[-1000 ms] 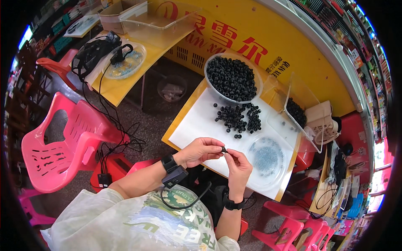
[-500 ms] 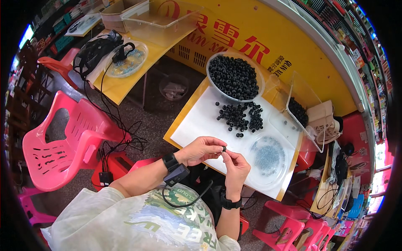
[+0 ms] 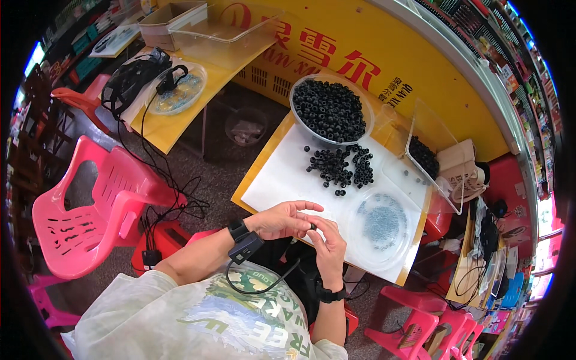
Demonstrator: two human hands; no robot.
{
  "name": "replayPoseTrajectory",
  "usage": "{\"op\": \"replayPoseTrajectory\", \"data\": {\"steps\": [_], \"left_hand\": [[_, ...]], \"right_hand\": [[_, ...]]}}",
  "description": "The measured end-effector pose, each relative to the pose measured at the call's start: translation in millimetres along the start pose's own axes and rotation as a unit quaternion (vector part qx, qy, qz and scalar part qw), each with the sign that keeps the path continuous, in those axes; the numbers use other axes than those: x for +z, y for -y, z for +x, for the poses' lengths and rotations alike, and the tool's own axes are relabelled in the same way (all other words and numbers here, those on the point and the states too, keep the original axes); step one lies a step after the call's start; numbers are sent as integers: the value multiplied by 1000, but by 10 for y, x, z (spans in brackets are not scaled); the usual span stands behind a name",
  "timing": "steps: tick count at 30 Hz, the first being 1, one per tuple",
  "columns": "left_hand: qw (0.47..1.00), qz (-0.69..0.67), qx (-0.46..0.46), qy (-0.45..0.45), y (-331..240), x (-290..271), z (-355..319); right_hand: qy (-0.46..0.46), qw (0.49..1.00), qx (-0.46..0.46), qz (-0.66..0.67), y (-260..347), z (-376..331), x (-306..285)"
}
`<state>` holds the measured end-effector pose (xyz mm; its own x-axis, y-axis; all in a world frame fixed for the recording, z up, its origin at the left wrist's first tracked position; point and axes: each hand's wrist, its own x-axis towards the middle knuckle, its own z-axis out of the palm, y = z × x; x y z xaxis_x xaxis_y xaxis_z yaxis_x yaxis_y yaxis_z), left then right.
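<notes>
Over the near edge of the white-topped table, my left hand (image 3: pixel 279 220) and my right hand (image 3: pixel 329 245) meet at a small black bead-like piece (image 3: pixel 312 227). Left thumb and fingers pinch it from one side, with one finger stretched out above. The right fingertips close on it from the other side and partly cover it. Beyond them lies a loose pile of similar black pieces (image 3: pixel 336 167). A round clear tub (image 3: pixel 293 114) heaped with more stands behind the pile. To the right, a shallow clear dish (image 3: pixel 401 255) holds many tiny bluish transparent pieces.
A clear bin (image 3: pixel 444 201) with black pieces tilts at the table's right edge, beside a beige bag (image 3: pixel 459 162). Pink chairs (image 3: pixel 78 210) stand left and lower right. Black cables (image 3: pixel 171 180) trail across the floor. Another yellow table (image 3: pixel 162 135) holds a second dish.
Both hands have shifted slightly left and down, still together at the small black piece. A left finger has straightened out, and the right fingers have turned further over the piece.
</notes>
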<state>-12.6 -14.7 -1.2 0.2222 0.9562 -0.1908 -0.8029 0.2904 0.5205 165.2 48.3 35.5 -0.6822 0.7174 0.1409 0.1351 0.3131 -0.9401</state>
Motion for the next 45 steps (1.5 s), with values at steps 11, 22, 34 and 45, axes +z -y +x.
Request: {"op": "replayPoseTrajectory", "data": {"steps": [11,22,34,45], "left_hand": [[994,-80,0,-78,189,-98,112],[994,-84,-2,-65,201,-170,128],[983,-64,53,-163,80,23,193],[982,-33,21,-185,146,-54,186]], "right_hand": [[-28,984,97,149,31,785,-963],[-58,954,-4,-295,-424,879,-607],[-76,987,35,-135,-133,586,-234],[-139,984,32,-106,-133,74,-383]]}}
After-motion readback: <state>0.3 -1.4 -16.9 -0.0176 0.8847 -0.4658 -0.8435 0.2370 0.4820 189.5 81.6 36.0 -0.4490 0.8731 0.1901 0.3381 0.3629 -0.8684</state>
